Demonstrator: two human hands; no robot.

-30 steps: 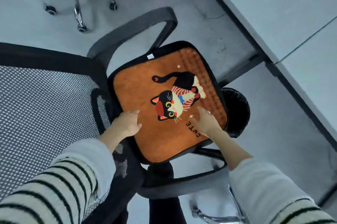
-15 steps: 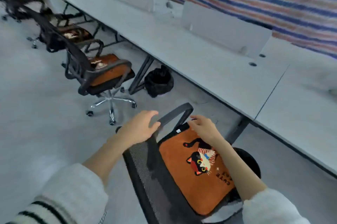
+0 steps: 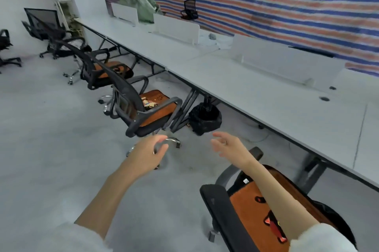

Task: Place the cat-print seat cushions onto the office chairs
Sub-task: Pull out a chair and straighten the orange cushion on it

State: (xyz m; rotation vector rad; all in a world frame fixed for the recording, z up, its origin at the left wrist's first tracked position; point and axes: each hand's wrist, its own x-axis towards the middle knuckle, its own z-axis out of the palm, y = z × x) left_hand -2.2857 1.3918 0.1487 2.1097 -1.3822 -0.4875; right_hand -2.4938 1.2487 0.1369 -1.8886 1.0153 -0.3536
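An orange cat-print cushion [image 3: 250, 210] lies on the seat of the near office chair [image 3: 223, 212] at the lower right, partly hidden by my right forearm. My left hand [image 3: 149, 149] and my right hand [image 3: 229, 146] hover empty above the floor, fingers loosely spread, both clear of that chair. A second chair [image 3: 131, 100] ahead carries another orange cushion [image 3: 158, 106]. Farther back a third chair [image 3: 90, 67] also holds an orange cushion [image 3: 114, 68].
A long white desk [image 3: 235, 91] with low dividers runs along the right. A black bin [image 3: 205, 117] sits under it beside the second chair. More black chairs [image 3: 53, 44] stand at the far left. Grey floor spreads to the left.
My view has lifted from the near chair to the row of chairs. Both hands came off the cushion and the chair's back and now hang free in front of me.
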